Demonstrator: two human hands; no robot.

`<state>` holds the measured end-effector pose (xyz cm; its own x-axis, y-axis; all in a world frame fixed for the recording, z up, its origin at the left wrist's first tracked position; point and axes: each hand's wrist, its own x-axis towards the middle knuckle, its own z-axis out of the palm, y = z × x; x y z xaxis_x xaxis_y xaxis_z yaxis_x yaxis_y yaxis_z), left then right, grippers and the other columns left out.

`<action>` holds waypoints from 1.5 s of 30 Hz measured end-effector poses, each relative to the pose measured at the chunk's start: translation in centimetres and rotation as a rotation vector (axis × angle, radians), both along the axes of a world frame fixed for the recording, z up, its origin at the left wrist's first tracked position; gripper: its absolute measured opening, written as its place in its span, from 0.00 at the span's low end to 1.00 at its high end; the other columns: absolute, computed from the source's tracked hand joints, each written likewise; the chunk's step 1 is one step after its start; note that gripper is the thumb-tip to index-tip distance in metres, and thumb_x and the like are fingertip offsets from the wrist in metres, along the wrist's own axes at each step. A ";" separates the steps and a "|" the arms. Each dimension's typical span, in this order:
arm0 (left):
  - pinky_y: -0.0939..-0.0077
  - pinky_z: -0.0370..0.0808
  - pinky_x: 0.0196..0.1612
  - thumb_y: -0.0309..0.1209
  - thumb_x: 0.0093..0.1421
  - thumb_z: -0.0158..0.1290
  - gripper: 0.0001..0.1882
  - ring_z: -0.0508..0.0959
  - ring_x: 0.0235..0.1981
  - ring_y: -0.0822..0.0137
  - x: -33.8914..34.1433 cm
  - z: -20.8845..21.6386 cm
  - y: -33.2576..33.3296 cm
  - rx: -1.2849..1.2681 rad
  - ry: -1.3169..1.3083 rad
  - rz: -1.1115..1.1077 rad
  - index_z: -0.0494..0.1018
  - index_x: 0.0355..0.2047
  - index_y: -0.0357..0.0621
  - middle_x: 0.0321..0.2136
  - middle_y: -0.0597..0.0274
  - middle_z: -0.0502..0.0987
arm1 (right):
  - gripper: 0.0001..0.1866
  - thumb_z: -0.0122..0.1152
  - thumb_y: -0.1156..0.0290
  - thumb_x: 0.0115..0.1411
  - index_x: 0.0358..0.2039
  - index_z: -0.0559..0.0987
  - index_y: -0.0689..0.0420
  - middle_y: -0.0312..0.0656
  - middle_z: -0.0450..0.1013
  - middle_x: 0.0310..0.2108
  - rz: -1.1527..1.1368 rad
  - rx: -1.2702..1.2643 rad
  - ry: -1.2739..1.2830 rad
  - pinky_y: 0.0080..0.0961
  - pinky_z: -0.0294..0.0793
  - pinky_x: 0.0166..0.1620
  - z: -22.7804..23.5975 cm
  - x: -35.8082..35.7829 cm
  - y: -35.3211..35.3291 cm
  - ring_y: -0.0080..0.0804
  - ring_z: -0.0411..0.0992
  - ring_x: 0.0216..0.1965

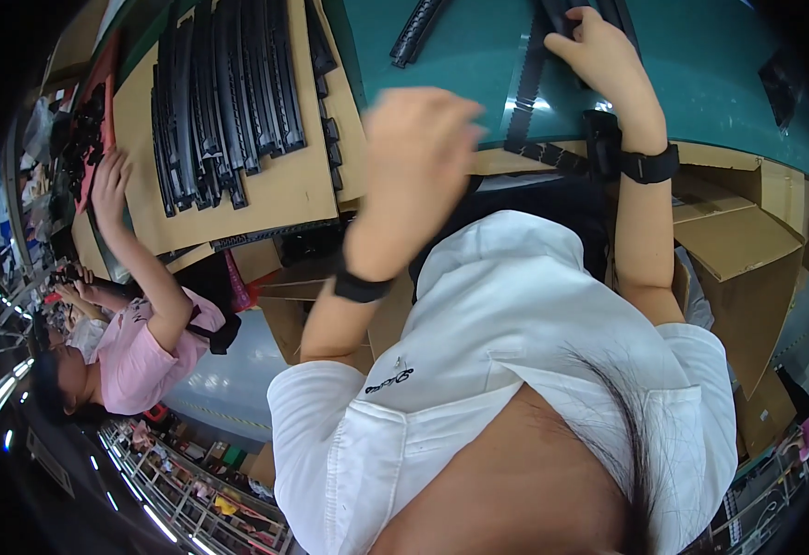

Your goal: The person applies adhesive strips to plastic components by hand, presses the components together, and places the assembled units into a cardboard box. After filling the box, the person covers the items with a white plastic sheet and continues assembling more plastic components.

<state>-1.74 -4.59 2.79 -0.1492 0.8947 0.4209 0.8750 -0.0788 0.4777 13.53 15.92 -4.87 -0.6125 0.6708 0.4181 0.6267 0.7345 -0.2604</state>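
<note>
Left hand: left hand raised over the near bench edge, motion-blurred — cannot tell whether it grips anything; black wristband below it.
Right hand: right hand pressed down on black ridged strips lying on the green bench, fingers curled over their far end.
Step in hand: judged as sorting or aligning strips, one hand pinning them.
Next move: likely calls for the blurred hand to settle on a strip before anything is lifted.
Packages: brown cardboard boxes under the bench at right, plain flaps, no label legible.
Farther: stack of black curved strips on a cardboard sheet — a co-worker's hand reaches beside it.
</note>
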 end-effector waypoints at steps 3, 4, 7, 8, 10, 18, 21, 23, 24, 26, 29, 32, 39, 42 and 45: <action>0.70 0.65 0.37 0.26 0.43 0.60 0.10 0.71 0.37 0.63 4.1 -2.7 0.9 -0.052 -0.068 -0.088 0.75 0.29 0.47 0.31 0.66 0.73 | 0.11 0.53 0.69 0.58 0.33 0.73 0.66 0.42 0.71 0.22 -0.177 -0.637 0.176 0.23 0.67 0.27 4.4 0.1 -0.8 0.31 0.67 0.21; 0.71 0.65 0.35 0.26 0.43 0.60 0.09 0.71 0.36 0.64 4.5 -3.7 1.3 -0.013 -0.047 -0.089 0.75 0.27 0.47 0.30 0.67 0.73 | 0.11 0.53 0.69 0.58 0.33 0.73 0.66 0.42 0.71 0.22 -0.180 -0.639 0.173 0.23 0.67 0.27 5.0 0.5 -0.8 0.31 0.67 0.21; 0.73 0.64 0.33 0.27 0.41 0.60 0.08 0.71 0.34 0.66 4.6 -5.6 2.3 0.064 -0.005 -0.090 0.75 0.25 0.47 0.29 0.69 0.73 | 0.10 0.51 0.71 0.59 0.33 0.73 0.66 0.38 0.70 0.22 -0.127 -0.986 0.328 0.20 0.66 0.29 5.7 1.4 -0.8 0.26 0.67 0.23; 0.74 0.65 0.32 0.26 0.41 0.59 0.07 0.71 0.33 0.67 4.6 -6.0 2.6 0.111 0.008 -0.095 0.75 0.23 0.47 0.28 0.70 0.73 | 0.10 0.51 0.71 0.59 0.33 0.73 0.66 0.38 0.70 0.22 -0.131 -0.987 0.329 0.20 0.66 0.29 5.4 1.8 -0.8 0.26 0.67 0.23; 0.75 0.65 0.30 0.26 0.40 0.59 0.05 0.71 0.31 0.68 4.6 -6.5 3.2 0.205 0.034 -0.104 0.75 0.21 0.47 0.26 0.71 0.73 | 0.09 0.51 0.72 0.59 0.32 0.73 0.65 0.36 0.70 0.23 -0.023 -1.078 0.602 0.18 0.65 0.29 4.8 2.4 -0.9 0.23 0.67 0.24; 0.76 0.66 0.29 0.28 0.40 0.59 0.04 0.72 0.30 0.68 4.0 -7.5 4.7 0.316 0.003 -0.102 0.75 0.19 0.47 0.24 0.70 0.74 | 0.08 0.49 0.73 0.59 0.35 0.72 0.64 0.36 0.70 0.23 0.001 -1.225 0.953 0.14 0.64 0.29 6.2 3.1 -1.5 0.20 0.66 0.24; 0.75 0.65 0.29 0.28 0.40 0.58 0.04 0.72 0.30 0.67 4.0 -7.4 5.0 0.291 -0.011 -0.101 0.74 0.20 0.46 0.24 0.70 0.73 | 0.11 0.51 0.69 0.59 0.39 0.71 0.63 0.39 0.70 0.23 0.020 -1.210 0.957 0.16 0.65 0.29 5.3 3.4 -1.2 0.22 0.67 0.24; 0.75 0.65 0.29 0.28 0.40 0.58 0.04 0.72 0.31 0.67 4.2 -7.1 5.1 0.279 -0.018 -0.101 0.74 0.20 0.46 0.24 0.70 0.73 | 0.18 0.53 0.61 0.59 0.43 0.69 0.60 0.42 0.68 0.22 0.035 -1.177 0.917 0.20 0.69 0.29 4.5 3.6 -1.0 0.28 0.68 0.24; 0.74 0.65 0.29 0.27 0.41 0.58 0.05 0.71 0.31 0.67 4.4 -6.9 5.0 0.235 0.009 -0.086 0.74 0.20 0.46 0.24 0.69 0.73 | 0.18 0.53 0.61 0.59 0.43 0.69 0.60 0.42 0.68 0.22 0.033 -1.176 0.917 0.20 0.69 0.29 4.4 3.9 -1.0 0.28 0.68 0.24; 0.73 0.64 0.30 0.27 0.41 0.58 0.05 0.71 0.31 0.66 4.5 -6.6 4.9 0.145 0.065 -0.048 0.73 0.21 0.45 0.24 0.69 0.72 | 0.13 0.49 0.70 0.59 0.42 0.70 0.63 0.39 0.69 0.21 0.020 -1.260 0.971 0.17 0.66 0.28 7.2 2.6 -2.3 0.23 0.67 0.22; 0.72 0.63 0.32 0.26 0.43 0.57 0.05 0.70 0.31 0.65 5.1 -6.6 4.7 0.114 0.082 0.002 0.72 0.22 0.45 0.24 0.68 0.71 | 0.12 0.46 0.74 0.59 0.42 0.70 0.65 0.37 0.68 0.20 0.039 -1.322 1.028 0.15 0.64 0.26 9.0 1.8 -3.6 0.21 0.64 0.20; 0.71 0.62 0.34 0.25 0.45 0.57 0.04 0.70 0.31 0.65 5.4 -6.6 4.6 0.098 0.034 0.027 0.72 0.22 0.45 0.25 0.68 0.71 | 0.13 0.44 0.73 0.60 0.43 0.69 0.64 0.36 0.65 0.17 0.084 -1.361 1.093 0.16 0.62 0.23 9.4 1.6 -4.4 0.22 0.62 0.17; 0.69 0.61 0.40 0.23 0.48 0.56 0.04 0.70 0.34 0.63 5.9 -4.6 4.4 0.040 -0.291 0.039 0.72 0.23 0.45 0.29 0.67 0.73 | 0.12 0.39 0.65 0.63 0.36 0.70 0.58 0.35 0.57 0.12 0.396 -1.744 1.441 0.17 0.51 0.17 8.6 1.7 -5.0 0.22 0.51 0.12; 0.70 0.61 0.41 0.23 0.47 0.57 0.05 0.71 0.36 0.62 5.1 -0.8 3.9 0.089 -0.486 -0.037 0.73 0.25 0.46 0.30 0.67 0.74 | 0.12 0.38 0.65 0.64 0.35 0.70 0.57 0.35 0.57 0.12 0.326 -1.712 1.481 0.17 0.51 0.16 9.8 1.6 -5.8 0.21 0.51 0.11; 0.73 0.67 0.41 0.21 0.46 0.59 0.07 0.72 0.34 0.63 5.0 3.5 3.0 0.191 -0.325 -0.070 0.74 0.26 0.43 0.30 0.63 0.76 | 0.12 0.38 0.64 0.65 0.34 0.70 0.56 0.35 0.56 0.12 0.564 -1.879 1.662 0.17 0.51 0.16 8.9 0.7 -6.0 0.21 0.50 0.11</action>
<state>3.24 -1.57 6.29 -0.2440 0.8176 0.5214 0.6695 -0.2470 0.7006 14.21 9.89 3.99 -0.7271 0.6865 -0.0100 -0.6514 -0.6944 -0.3058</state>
